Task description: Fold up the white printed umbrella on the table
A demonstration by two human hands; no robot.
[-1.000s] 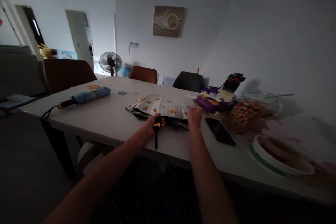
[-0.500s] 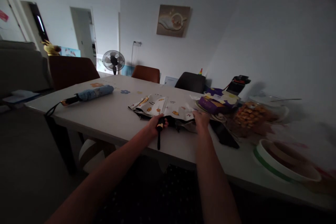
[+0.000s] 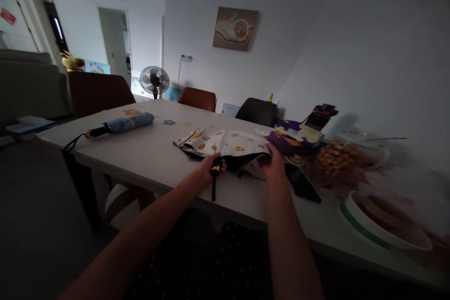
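A white umbrella [image 3: 225,143] with small yellow cartoon prints lies loosely folded on the table, its dark underside showing along the near edge. My left hand [image 3: 210,168] is wrapped around its black handle, from which a short strap hangs over the table edge. At the canopy's right edge, my right hand [image 3: 273,163] pinches the fabric, thumb on top and fingers beneath. A second umbrella [image 3: 130,123], blue and rolled up, rests farther left with its dark handle and strap toward the table's left edge.
Right of my right hand lie a dark tablet-like slab [image 3: 304,185], a purple box [image 3: 290,143] and a clear container of brown snacks [image 3: 333,161]. A white bowl with a green band [image 3: 365,225] stands nearer. Chairs [image 3: 197,99] line the far side of the table [image 3: 161,150].
My right hand has shifted slightly right and turned, lifting the canopy's right edge and drawing it outward. My left hand stays on the handle. The view has moved slightly.
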